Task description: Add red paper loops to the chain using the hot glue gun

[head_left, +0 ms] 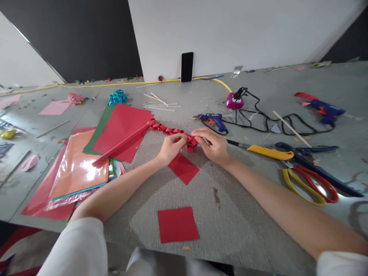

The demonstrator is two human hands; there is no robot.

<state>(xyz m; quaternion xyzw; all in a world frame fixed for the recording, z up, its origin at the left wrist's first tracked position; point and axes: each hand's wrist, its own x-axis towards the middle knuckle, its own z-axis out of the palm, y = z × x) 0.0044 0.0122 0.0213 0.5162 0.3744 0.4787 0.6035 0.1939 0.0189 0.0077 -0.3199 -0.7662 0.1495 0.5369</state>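
From here I see both hands working close together over the middle of the grey desk [241,230], on the looped end of a red paper strand [165,129]. The left hand [173,146] has its thumb and forefinger pinched together on the strand; the right hand [212,145] grips the bunched end between its fingertips, just beside the left. The strand runs away to the left, towards the upper end of a thin red paper roll [123,144], which lies slantwise across a large red sheet [122,128]. A green sheet [99,132] shows under that. One small red paper piece [186,170] lies just below the left hand, and a red paper square [178,225] sits nearer the person. Beyond the right hand lies a blue glue gun [215,120]; to its right are a yellow-handled knife [270,152] and scissors [313,188] with yellow and red handles. A phone [187,67] leans against the wall [244,34].
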